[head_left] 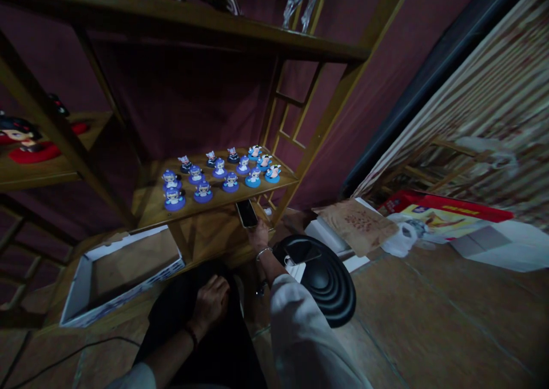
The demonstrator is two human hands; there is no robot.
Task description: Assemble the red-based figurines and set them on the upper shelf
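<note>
My right hand [259,235] grips the near end of a dark-screened smartphone [246,213], just below the front edge of the figurine shelf. A bracelet circles that wrist. My left hand [213,300] rests on my dark-trousered leg with its fingers curled in; nothing shows in it. Above the phone, small figurines stand in rows on the wooden shelf [150,209]. Several have purple bases, like the purple figurine [203,191] in front. On the right are blue-based ones, such as the blue figurine [272,174]. Dark figurines [185,163] stand at the back.
An open cardboard box [128,266] lies at lower left. A round black ridged base [328,286] with a white item on it is beside my right arm. Cardboard [358,223], a plastic bag [401,237] and a red box [450,211] lie to the right. Another shelf board [171,17] hangs overhead.
</note>
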